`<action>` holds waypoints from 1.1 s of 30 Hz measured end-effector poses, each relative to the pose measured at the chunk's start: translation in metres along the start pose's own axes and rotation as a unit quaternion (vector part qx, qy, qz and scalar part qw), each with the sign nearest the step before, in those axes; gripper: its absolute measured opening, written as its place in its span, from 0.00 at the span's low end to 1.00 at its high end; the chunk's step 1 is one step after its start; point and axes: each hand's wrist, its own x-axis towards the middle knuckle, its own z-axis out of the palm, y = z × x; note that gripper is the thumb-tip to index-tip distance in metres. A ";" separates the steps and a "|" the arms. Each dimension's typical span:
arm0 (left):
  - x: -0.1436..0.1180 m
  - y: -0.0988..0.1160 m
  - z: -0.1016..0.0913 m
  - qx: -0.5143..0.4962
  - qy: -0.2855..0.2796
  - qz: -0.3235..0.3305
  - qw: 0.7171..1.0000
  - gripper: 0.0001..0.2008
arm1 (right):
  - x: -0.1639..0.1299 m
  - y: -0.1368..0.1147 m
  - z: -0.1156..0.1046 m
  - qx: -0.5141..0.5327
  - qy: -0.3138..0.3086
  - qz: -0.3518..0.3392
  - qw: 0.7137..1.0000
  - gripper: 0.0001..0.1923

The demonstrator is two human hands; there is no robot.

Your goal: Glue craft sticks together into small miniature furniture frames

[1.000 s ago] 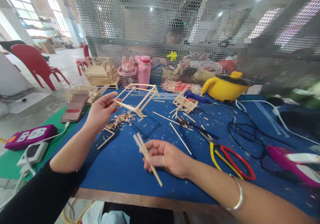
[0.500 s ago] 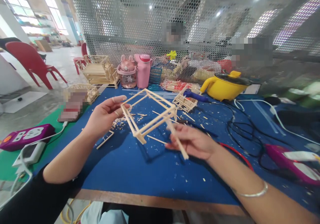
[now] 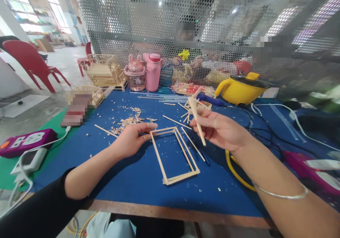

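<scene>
With its fingers closed on the far left corner, my left hand (image 3: 136, 139) holds a rectangular wooden stick frame (image 3: 158, 157) low over the blue table. The frame is made of thin pale sticks in two layers, its near end toward me. To the right and higher, my right hand (image 3: 221, 128) grips a small bundle of wooden sticks (image 3: 197, 119), slanted with one end toward me. Under and beside the frame lie loose thin sticks (image 3: 193, 144) and a dark slender tool (image 3: 203, 151), partly hidden.
Wood scraps (image 3: 130, 121) lie beyond my left hand. A blue-handled glue gun (image 3: 211, 99) rests by a small stick structure. Behind stand a pink flask (image 3: 153, 71), a pink bottle (image 3: 136, 77) and a yellow pot (image 3: 241, 91). Cables run at right; a phone (image 3: 75, 109) lies left.
My left hand has brought the frame down and nearer, turning it so that one end faces me. My right hand has moved up and right, away from the frame, with the sticks.
</scene>
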 end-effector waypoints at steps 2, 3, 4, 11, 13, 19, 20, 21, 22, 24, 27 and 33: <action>0.000 0.001 0.003 0.017 -0.008 -0.002 1.000 0.20 | -0.006 0.003 0.026 -0.042 -0.070 0.045 0.996 0.16; 0.000 0.002 0.003 0.026 -0.013 0.000 1.000 0.20 | -0.008 0.008 0.038 -0.060 -0.095 0.060 0.992 0.18; 0.001 0.003 0.004 0.034 -0.017 0.003 0.999 0.21 | -0.009 0.012 0.048 -0.080 -0.110 0.070 0.988 0.19; 0.003 -0.001 0.005 0.018 -0.005 -0.009 1.000 0.21 | -0.003 0.032 0.068 -0.202 -0.109 0.088 0.969 0.25; 0.002 -0.001 0.004 0.006 -0.006 -0.016 1.000 0.22 | -0.001 0.033 0.070 -0.213 -0.106 0.093 0.967 0.29; -0.005 0.015 0.005 -0.061 0.080 -0.174 0.980 0.16 | -0.001 0.037 0.075 -0.218 -0.094 0.085 0.968 0.31; -0.005 0.018 0.007 -0.084 0.075 -0.193 0.975 0.14 | -0.001 0.037 0.075 -0.218 -0.096 0.083 0.968 0.31; -0.005 0.020 0.009 -0.105 0.065 -0.207 0.971 0.13 | -0.001 0.038 0.075 -0.218 -0.098 0.081 0.968 0.31; -0.005 0.022 0.011 -0.122 0.054 -0.217 0.967 0.11 | 0.000 0.038 0.075 -0.217 -0.100 0.080 0.968 0.31; -0.003 0.023 0.015 -0.149 0.037 -0.225 0.962 0.09 | 0.000 0.040 0.075 -0.217 -0.103 0.077 0.968 0.32; -0.002 0.025 0.018 -0.190 0.025 -0.238 0.952 0.07 | 0.001 0.041 0.075 -0.216 -0.106 0.076 0.968 0.32; -0.007 0.026 0.016 -0.306 0.029 -0.263 0.915 0.20 | 0.001 0.042 0.077 -0.205 -0.100 0.067 0.971 0.38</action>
